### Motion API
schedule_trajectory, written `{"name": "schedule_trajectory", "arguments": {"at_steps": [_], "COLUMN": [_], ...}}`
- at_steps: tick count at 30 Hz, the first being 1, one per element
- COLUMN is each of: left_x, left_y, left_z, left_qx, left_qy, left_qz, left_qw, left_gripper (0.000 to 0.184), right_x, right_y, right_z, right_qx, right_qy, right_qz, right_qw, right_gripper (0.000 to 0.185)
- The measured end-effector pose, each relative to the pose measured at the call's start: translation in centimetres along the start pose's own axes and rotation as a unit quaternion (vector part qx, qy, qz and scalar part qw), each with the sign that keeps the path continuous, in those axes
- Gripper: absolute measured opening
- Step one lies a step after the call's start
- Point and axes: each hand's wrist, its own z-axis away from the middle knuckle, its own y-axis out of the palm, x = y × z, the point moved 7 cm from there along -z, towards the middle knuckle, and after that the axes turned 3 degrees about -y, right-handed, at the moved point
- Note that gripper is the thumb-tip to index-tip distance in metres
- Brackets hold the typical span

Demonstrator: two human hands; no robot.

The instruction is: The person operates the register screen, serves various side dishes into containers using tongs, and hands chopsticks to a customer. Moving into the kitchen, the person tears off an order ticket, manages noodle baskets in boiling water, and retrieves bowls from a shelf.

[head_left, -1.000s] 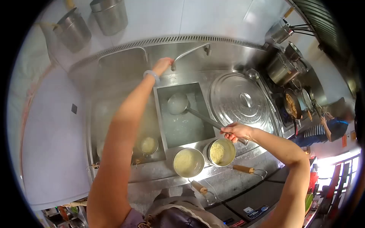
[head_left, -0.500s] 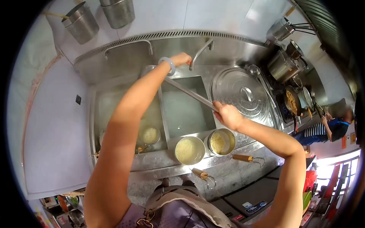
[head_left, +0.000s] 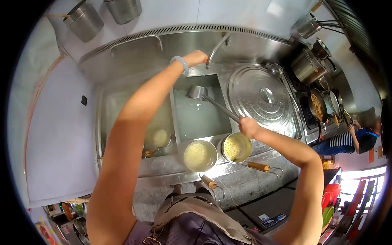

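My right hand (head_left: 248, 127) is closed around the long handle of a metal ladle (head_left: 197, 92). The deep ladle cup hangs over the cloudy water of the middle basin (head_left: 200, 136). My left hand (head_left: 196, 58), with a pale bangle at the wrist, has its fingers curled against the lower end of the faucet spout (head_left: 217, 48). Below the basin, a noodle strainer (head_left: 215, 157) with pale noodles stands on the counter edge. Beside it is a second noodle strainer (head_left: 247, 143), also with noodles. Both have wooden handles pointing toward me.
To the left, a larger basin (head_left: 112, 98) of water holds another strainer of noodles (head_left: 160, 138). A big round lid (head_left: 249, 90) lies to the right. Beyond it are a stockpot (head_left: 304, 67) and a pan of food (head_left: 317, 105). Another person (head_left: 353, 136) stands far right.
The ladle cup has come out from behind my left forearm, moving right and toward me over the middle basin. My left hand stays at the faucet spout. The view has shifted slightly.
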Motion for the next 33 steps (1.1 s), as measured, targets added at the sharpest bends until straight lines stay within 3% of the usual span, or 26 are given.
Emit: {"name": "schedule_trajectory", "arguments": {"at_steps": [2, 4, 6, 7, 8, 9, 10, 12, 13, 14, 16, 24, 26, 29, 33], "left_x": [0.3, -0.1, 3.6, 2.8, 1.9, 0.8, 0.6, -0.2, -1.5, -2.5, -4.8, -8.6, -9.0, -9.9, -9.5], "left_y": [0.3, 0.1, 0.1, 0.2, 1.4, 2.5, 2.6, 3.2, 2.9, 2.9, 3.2, 5.6, 6.5, 7.9, 8.1], "left_z": [0.0, 0.6, -2.7, -2.6, -2.2, -1.8, -2.2, -2.7, -1.9, -1.7, -1.3, -1.5, -1.7, -2.0, -2.5], "left_qx": [-0.047, -0.112, -0.207, -0.207, -0.148, -0.088, -0.086, -0.135, -0.182, -0.18, -0.186, -0.216, -0.224, -0.247, -0.221], "left_qy": [0.023, 0.036, 0.072, 0.074, 0.078, 0.081, 0.081, 0.121, 0.123, 0.124, 0.124, 0.107, 0.104, 0.12, 0.113], "left_qz": [0.027, 0.056, 0.073, 0.074, 0.131, 0.184, 0.183, 0.052, 0.008, 0.005, -0.055, -0.143, -0.148, -0.199, -0.161], "left_qw": [0.998, 0.991, 0.973, 0.973, 0.977, 0.976, 0.976, 0.982, 0.976, 0.976, 0.973, 0.96, 0.958, 0.941, 0.955], "left_gripper": [0.026, 0.02, 0.026, 0.026, 0.026, 0.028, 0.028, 0.02, 0.015, 0.015, 0.012, 0.018, 0.019, 0.02, 0.022], "right_x": [0.1, -0.2, -0.5, -0.5, -0.7, -2.4, -3.3, -4.2, -4.6, -5.2, -5.3, -5.7, -5.2, -4.6, -3.4], "right_y": [1.8, 4.0, 3.6, 3.8, 4.7, 6.4, 6.6, 6.9, 7.1, 7.2, 7.2, 5.9, 5.1, 4.6, 2.2], "right_z": [-2.1, -4.1, -5.4, -5.6, -5.1, -5.2, -5.9, -7.1, -6.7, -6.8, -5.9, -0.9, 0.3, 1.7, 3.4], "right_qx": [0.088, 0.079, 0.071, 0.133, 0.197, 0.184, 0.183, 0.22, 0.225, 0.223, 0.26, 0.289, 0.284, 0.306, 0.296], "right_qy": [0.006, -0.002, -0.006, 0.033, 0.073, 0.156, 0.156, 0.142, 0.243, 0.242, 0.27, 0.256, 0.264, 0.272, 0.273], "right_qz": [0.045, 0.023, 0.004, -0.062, -0.13, -0.317, -0.319, -0.452, -0.581, -0.585, -0.674, -0.753, -0.746, -0.769, -0.777], "right_qw": [0.995, 0.997, 0.997, 0.989, 0.969, 0.917, 0.917, 0.853, 0.743, 0.741, 0.637, 0.533, 0.541, 0.491, 0.485], "right_gripper": [0.018, 0.017, 0.017, 0.016, 0.016, 0.016, 0.016, 0.023, 0.021, 0.021, 0.017, 0.016, 0.017, 0.016, 0.017]}}
